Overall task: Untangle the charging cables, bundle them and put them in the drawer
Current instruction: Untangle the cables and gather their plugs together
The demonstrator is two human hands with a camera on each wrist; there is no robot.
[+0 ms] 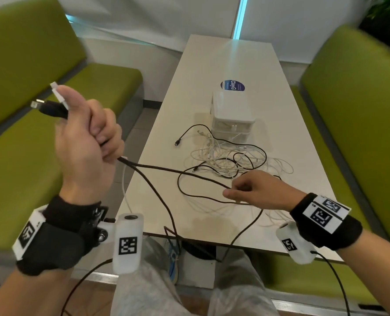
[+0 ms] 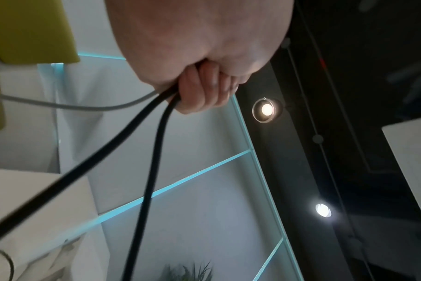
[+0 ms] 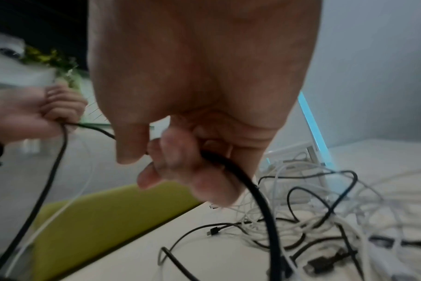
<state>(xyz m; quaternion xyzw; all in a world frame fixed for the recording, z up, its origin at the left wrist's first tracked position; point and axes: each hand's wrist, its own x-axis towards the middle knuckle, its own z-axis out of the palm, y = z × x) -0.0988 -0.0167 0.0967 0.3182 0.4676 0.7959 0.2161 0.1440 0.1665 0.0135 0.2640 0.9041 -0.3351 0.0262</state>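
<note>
My left hand (image 1: 86,133) is raised left of the table, fingers curled round a black cable (image 1: 162,169) and a white cable (image 1: 124,190). Their plug ends, a black USB plug (image 1: 48,108) and a white plug (image 1: 58,93), stick out above the fist. In the left wrist view two black strands (image 2: 154,152) and a white strand (image 2: 60,106) drop from the left hand (image 2: 204,89). My right hand (image 1: 255,190) hovers low over the table's near part and pinches the same black cable (image 3: 260,199). A tangle of white and black cables (image 1: 230,160) lies mid-table. The white drawer box (image 1: 232,115) stands behind it.
The white table (image 1: 303,156) runs away from me between two green benches (image 1: 29,156) (image 1: 360,110). A round blue sticker (image 1: 232,85) lies beyond the drawer box. Loose black cable hangs over the table's near edge (image 1: 235,246) towards my knees (image 1: 148,281).
</note>
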